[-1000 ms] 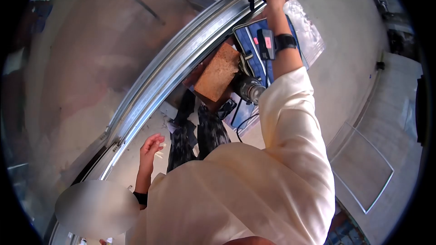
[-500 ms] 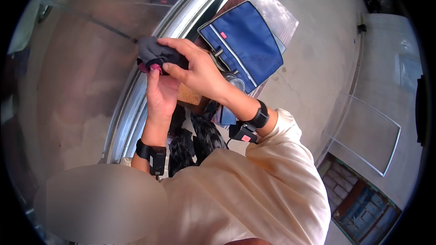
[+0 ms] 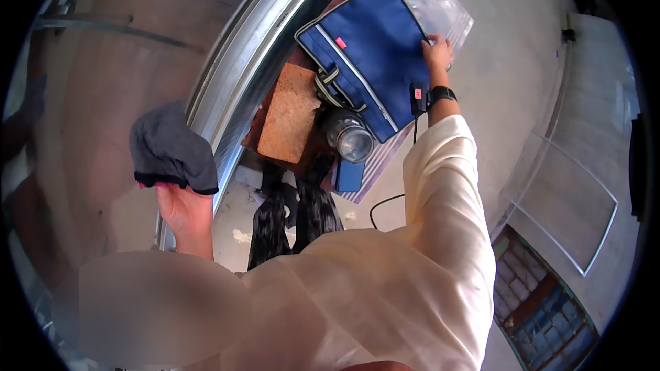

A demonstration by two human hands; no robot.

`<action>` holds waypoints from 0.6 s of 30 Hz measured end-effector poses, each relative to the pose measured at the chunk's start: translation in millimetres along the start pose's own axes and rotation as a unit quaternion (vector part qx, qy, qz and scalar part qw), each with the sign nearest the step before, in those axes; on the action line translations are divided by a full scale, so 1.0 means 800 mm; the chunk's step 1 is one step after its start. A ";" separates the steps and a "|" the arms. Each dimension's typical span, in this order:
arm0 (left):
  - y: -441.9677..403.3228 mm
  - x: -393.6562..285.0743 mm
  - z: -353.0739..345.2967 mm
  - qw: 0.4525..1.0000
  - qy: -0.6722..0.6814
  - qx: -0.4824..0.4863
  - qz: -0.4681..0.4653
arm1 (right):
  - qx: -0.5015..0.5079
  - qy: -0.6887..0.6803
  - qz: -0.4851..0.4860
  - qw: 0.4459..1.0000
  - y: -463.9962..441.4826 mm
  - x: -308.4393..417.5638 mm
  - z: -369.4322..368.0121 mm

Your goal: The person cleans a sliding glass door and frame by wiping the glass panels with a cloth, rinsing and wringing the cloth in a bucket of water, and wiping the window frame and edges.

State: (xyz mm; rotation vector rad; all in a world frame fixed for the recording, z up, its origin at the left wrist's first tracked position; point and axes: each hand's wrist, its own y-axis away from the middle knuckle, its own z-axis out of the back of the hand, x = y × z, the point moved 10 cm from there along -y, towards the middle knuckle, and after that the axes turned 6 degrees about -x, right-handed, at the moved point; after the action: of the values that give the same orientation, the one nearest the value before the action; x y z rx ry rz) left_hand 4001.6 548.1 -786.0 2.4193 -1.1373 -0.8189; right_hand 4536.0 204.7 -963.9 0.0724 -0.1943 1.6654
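My left hand [image 3: 183,216] holds up a soft grey cloth piece with a black edge [image 3: 172,148], shaped like a small cap; a bit of pink shows at its lower rim. The fingers of that hand are hidden inside or behind the cloth. Far to the right, my right hand [image 3: 438,53] has its fingers curled on the right edge of a blue fabric bag [image 3: 378,48]. The bag lies flat, with a pale zip line, a pink tag and handles towards the brick.
An orange brick [image 3: 289,113], a glass jar [image 3: 354,143] and a blue phone-like slab [image 3: 349,175] lie on the low table [image 3: 440,0] beside the bag. A metal frame rail [image 3: 237,55] runs along the left. A thin white frame [image 3: 598,233] stands at right.
My hands have parted. The left has moved down and left with the grey cloth; the right has let go of it and reached out to the blue bag's right edge.
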 end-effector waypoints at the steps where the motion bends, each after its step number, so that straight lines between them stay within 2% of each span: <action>1: 0.003 0.000 -0.002 1.000 -0.008 -0.003 -0.003 | 0.003 0.002 -0.018 1.000 -0.003 -0.007 -0.001; 4: 0.003 0.007 -0.015 0.999 -0.027 0.032 0.003 | 0.008 -0.018 -0.035 0.999 0.000 -0.013 0.004; 6: -0.001 0.011 -0.022 0.998 -0.042 0.047 0.017 | -0.017 0.019 -0.025 0.999 0.005 -0.014 0.017; 8: -0.001 0.015 -0.030 0.996 -0.056 0.057 0.027 | 0.030 -0.058 -0.143 0.988 0.000 -0.062 -0.003; 10: 0.001 0.016 -0.040 0.995 -0.070 0.067 0.024 | -0.034 -0.037 -0.154 0.987 -0.007 -0.086 0.018; 18: 0.005 0.012 -0.010 0.993 -0.113 0.026 -0.006 | -0.017 -0.021 -0.216 0.976 -0.038 -0.174 0.025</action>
State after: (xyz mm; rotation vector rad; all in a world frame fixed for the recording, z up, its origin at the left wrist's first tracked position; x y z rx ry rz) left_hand 4009.0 538.7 -781.3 2.4242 -1.2383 -1.1034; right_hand 4579.3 67.2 -964.2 0.1155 -0.2228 1.2261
